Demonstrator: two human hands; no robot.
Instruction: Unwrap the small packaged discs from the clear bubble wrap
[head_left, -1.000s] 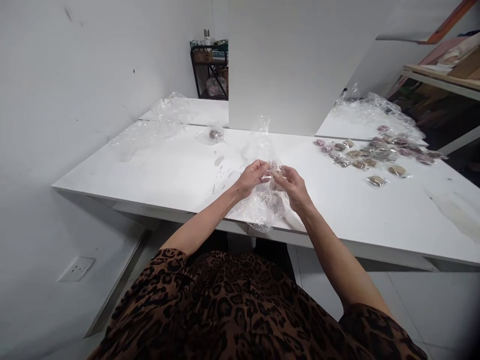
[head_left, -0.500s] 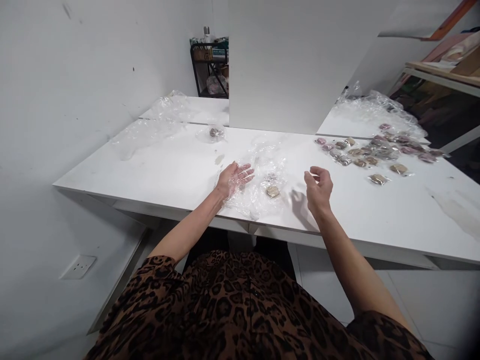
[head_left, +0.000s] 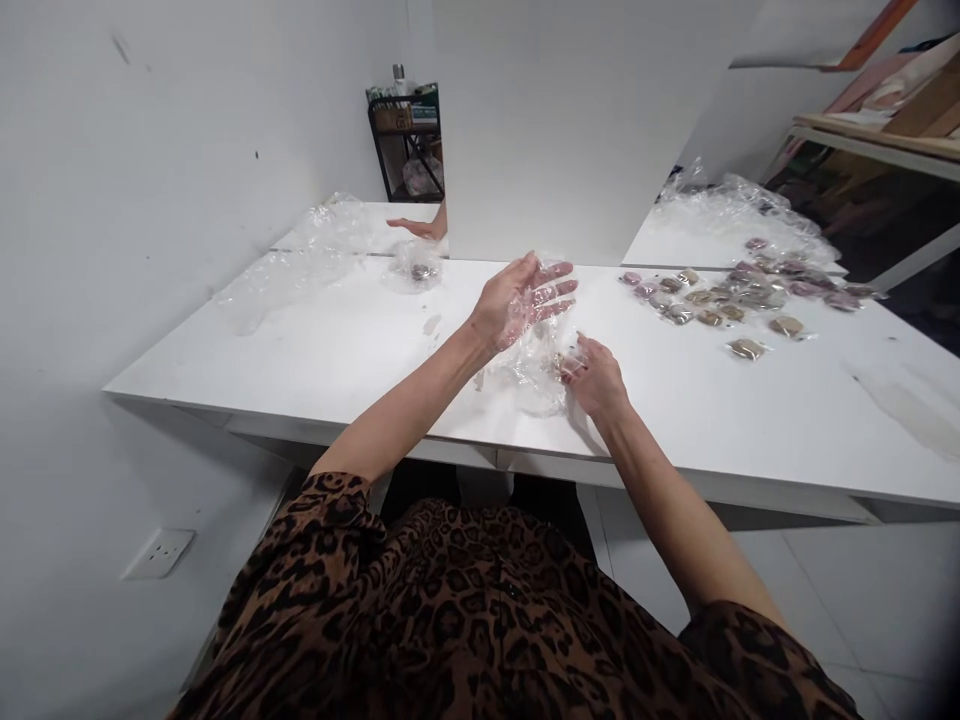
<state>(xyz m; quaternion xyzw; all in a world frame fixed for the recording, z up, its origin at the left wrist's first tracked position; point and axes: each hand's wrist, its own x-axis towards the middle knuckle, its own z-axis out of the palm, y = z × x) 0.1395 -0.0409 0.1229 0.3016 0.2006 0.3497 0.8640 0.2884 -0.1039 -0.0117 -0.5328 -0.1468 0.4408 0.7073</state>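
Observation:
My left hand point(head_left: 521, 298) is raised above the white table point(head_left: 352, 350) with fingers spread, and a clear plastic bag point(head_left: 534, 352) clings to it and hangs down. My right hand point(head_left: 594, 377) is low at the bag's lower right, fingers closed on the plastic where a small brown item shows inside. Both hands are over the table's near middle.
Several small wrapped brown and pink pieces point(head_left: 720, 300) lie at the right, with crumpled clear plastic point(head_left: 742, 215) behind them. More clear bags point(head_left: 300, 262) lie at the far left. Another person's hand point(head_left: 418, 228) rests beyond a white divider panel point(head_left: 555, 130). A black rack point(head_left: 405, 140) stands behind.
My left hand rose from the table with the bag on its spread fingers. My right hand moved left and down from open air onto the bag. Another person's hand appeared at the back.

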